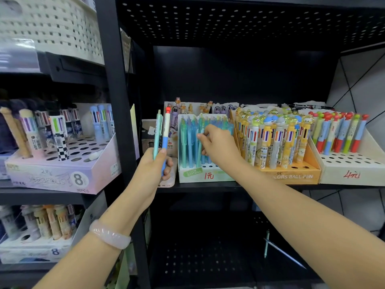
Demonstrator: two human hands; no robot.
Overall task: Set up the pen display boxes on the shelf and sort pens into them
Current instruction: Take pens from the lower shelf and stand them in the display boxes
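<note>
On shelf edge, right hand (218, 146) among teal pens (188, 140), left hand (155, 166) gripping two pens (161, 130)

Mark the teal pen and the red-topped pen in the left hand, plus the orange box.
teal pen (157, 134), head view, mid-barrel above the hand
red-topped pen (166, 127), head view, white upper barrel
orange box (291, 175), head view, front panel by the lettering
</note>
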